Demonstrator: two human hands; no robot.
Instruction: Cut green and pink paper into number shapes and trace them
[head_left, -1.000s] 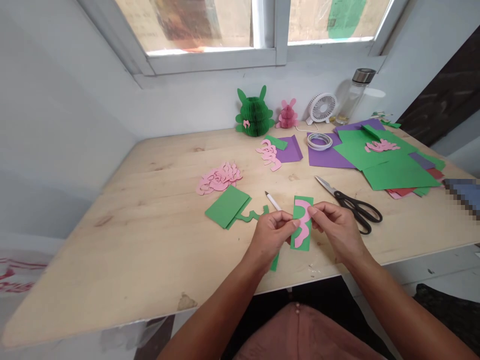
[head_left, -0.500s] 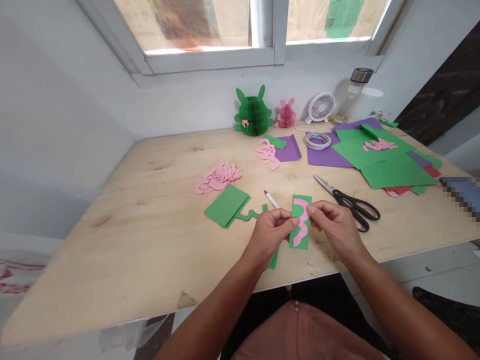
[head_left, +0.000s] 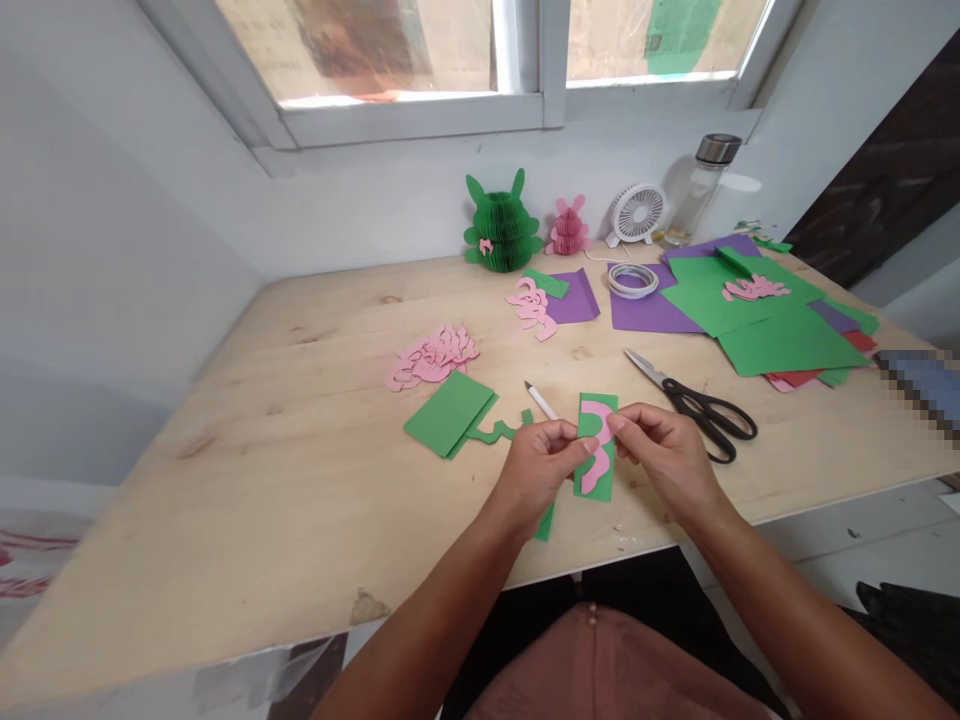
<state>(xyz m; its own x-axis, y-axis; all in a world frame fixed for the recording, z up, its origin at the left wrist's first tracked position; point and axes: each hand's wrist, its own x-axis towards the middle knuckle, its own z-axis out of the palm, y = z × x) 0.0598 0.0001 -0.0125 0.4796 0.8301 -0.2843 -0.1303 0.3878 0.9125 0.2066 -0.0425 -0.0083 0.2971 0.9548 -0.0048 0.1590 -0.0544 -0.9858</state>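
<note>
Between my two hands is a green paper rectangle (head_left: 605, 478) with a wavy pink paper cutout (head_left: 597, 468) lying flat on it. My left hand (head_left: 544, 465) pinches the left edge, its thumb on the pink cutout. On the upper right edge, my right hand (head_left: 660, 450) pinches both layers between thumb and fingers. A white pencil (head_left: 540, 400) lies just beyond my left hand, its tip pointing away. Beside that hand lies a wavy green paper strip (head_left: 493, 432). Partly under my left wrist is another green paper piece (head_left: 545, 522). Black-handled scissors (head_left: 694, 405) rest right of my right hand.
On the wooden table (head_left: 300, 480) lie folded green paper (head_left: 450, 413), pink cutouts (head_left: 435, 357), a white tape roll (head_left: 633, 281) and green sheets (head_left: 795, 340). Along the wall stand a green paper figure (head_left: 502, 230), a pink one (head_left: 568, 230), a fan (head_left: 636, 213) and a bottle (head_left: 701, 190).
The view has shifted slightly, so everything sits a little further left. Both hands keep the same hold on the green rectangle and pink cutout.
</note>
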